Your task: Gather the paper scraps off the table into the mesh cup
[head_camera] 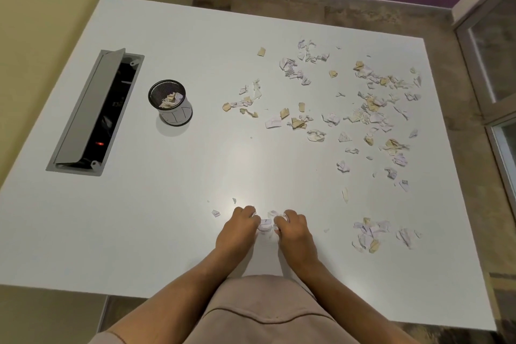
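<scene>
A black mesh cup [171,102] stands upright on the white table [167,204], left of centre, with a few paper scraps inside. Many torn white and tan paper scraps [371,109] lie scattered over the right half of the table. A small clump of scraps [265,224] lies near the front edge between my hands. My left hand [238,227] and my right hand [293,232] rest palms down on the table, fingers curled in against that clump from both sides. One lone scrap [215,213] lies just left of my left hand.
An open cable hatch [95,112] with a raised grey lid is set into the table's left side, beside the cup. Another pile of scraps [371,234] lies at the front right. The table's right edge borders a floor and a glass door frame.
</scene>
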The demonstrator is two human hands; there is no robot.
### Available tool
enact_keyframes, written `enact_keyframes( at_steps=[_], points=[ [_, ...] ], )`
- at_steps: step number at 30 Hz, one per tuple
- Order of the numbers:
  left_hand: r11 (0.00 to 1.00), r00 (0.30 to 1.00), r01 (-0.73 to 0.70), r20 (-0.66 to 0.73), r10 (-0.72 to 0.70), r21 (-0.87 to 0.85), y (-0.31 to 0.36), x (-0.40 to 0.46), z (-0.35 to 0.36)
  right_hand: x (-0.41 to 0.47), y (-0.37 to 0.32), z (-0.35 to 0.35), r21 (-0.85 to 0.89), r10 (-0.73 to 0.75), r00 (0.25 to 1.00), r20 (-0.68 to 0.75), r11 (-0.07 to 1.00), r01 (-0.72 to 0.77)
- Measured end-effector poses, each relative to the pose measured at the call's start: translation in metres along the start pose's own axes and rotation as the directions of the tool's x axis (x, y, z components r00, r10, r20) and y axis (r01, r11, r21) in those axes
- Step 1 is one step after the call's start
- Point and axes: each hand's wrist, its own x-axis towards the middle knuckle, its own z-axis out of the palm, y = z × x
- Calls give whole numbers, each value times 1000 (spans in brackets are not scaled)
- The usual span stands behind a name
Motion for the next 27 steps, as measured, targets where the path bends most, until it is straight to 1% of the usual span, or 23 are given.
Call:
enact_keyframes(
  at_steps=[2,5,6,8,9,10,11,13,15,17,19,23,27],
  points=[
    [1000,1000,-7,-3,7,-8,-4,4,2,5,3,6,10,-2,1000,-7,1000,2],
    [995,1000,-3,-7,2,-99,-6,8,-3,14,6,11,54,5,1000,-1,999,-5],
    [990,1000,13,-1,-13,-139,-6,10,-5,18,4,8,96,10,1000,-4,995,-9],
    [963,997,71,13,-70,-259,-6,13,-13,26,1,1,212,37,997,-61,977,-23],
    [938,994,105,10,-108,-331,-5,14,-18,30,0,-2,281,71,994,-83,959,-45],
    [907,990,131,1,-142,-399,-5,15,-22,36,-2,-7,355,124,990,-65,930,-93],
    [873,984,157,-1,-178,-462,-4,15,-28,40,-4,-12,433,194,981,-10,885,-171],
    [784,967,220,22,-254,-580,-3,15,-42,50,-7,-24,539,305,932,198,760,-363],
    [667,946,277,72,-317,-691,-3,17,-59,60,-10,-34,589,347,887,304,664,-461],
    [576,934,298,108,-341,-761,-5,20,-75,72,-16,-43,632,382,860,339,584,-509],
    [526,927,295,107,-358,-798,-9,25,-90,83,-22,-49,680,400,836,376,494,-542],
    [470,884,310,68,-463,-826,-21,37,-119,110,-42,-60,775,372,823,429,317,-547],
    [470,839,272,-32,-543,-840,-41,53,-152,142,-65,-71,833,313,825,471,149,-532]
  ],
)
